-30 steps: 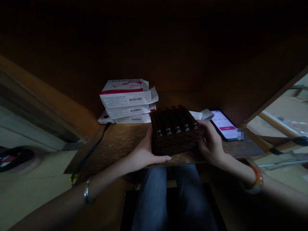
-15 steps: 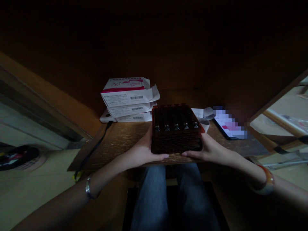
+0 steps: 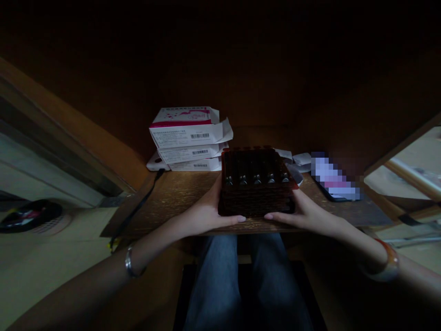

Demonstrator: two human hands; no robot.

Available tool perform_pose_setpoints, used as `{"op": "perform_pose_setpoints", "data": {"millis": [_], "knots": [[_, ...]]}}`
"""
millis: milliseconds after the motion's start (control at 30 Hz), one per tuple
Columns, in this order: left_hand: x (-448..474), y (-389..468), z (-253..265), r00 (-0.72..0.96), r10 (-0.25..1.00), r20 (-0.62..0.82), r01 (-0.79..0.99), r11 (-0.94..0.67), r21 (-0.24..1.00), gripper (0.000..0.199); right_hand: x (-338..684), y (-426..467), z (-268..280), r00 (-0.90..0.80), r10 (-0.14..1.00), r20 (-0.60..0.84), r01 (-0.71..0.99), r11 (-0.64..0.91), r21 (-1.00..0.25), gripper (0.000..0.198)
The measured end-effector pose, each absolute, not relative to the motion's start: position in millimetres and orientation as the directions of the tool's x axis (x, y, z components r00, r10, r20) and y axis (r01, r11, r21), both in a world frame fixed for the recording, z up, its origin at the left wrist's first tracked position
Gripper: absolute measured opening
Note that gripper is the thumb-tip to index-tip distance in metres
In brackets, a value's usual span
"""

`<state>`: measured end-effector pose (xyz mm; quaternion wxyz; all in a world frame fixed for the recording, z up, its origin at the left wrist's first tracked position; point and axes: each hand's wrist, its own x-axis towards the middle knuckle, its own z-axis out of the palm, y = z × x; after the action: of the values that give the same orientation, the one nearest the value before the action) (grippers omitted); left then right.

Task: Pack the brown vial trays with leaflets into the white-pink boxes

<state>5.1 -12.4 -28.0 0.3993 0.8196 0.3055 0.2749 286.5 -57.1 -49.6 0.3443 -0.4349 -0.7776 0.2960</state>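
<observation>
A stack of dark brown, see-through plastic blister trays (image 3: 257, 177) sits near the front edge of the wooden shelf. Several slim compartments with shiny rounded ends show in the top tray. My left hand (image 3: 215, 209) is closed on the left side of the stack, its thumb laid along the bottom front. On the opposite side my right hand (image 3: 303, 209) grips the stack the same way. The trays hide most of the fingers of both hands. Behind and left stand several white and pink cardboard boxes (image 3: 186, 136), piled up with end flaps open.
A phone (image 3: 336, 179) with a blurred screen lies to the right. White papers (image 3: 301, 161) lie behind the trays. A black cable (image 3: 143, 200) runs from a white device (image 3: 155, 163) over the wooden shelf (image 3: 155, 216). A basket (image 3: 34, 218) stands on the floor at left.
The view has shifted slightly, so the boxes, trays and phone appear a little farther right. Both hands keep the same hold on the tray stack.
</observation>
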Motion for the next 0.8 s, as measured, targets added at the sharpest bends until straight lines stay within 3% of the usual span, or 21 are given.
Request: {"op": "perform_pose_setpoints", "data": {"millis": [500,800], "knots": [[6.6,-12.9,-24.0,0.671,0.699,0.249,0.296,-0.560,0.774,0.058,285.1,-59.9,-42.6,-0.405,0.881,0.244,0.495,0.435,-0.752,0.101],[7.9,-15.0,-21.4,0.665,0.704,0.250,0.306,-0.562,0.769,0.053,286.5,-60.9,-43.0,-0.406,0.882,0.240,0.514,0.438,-0.737,0.092]]}}
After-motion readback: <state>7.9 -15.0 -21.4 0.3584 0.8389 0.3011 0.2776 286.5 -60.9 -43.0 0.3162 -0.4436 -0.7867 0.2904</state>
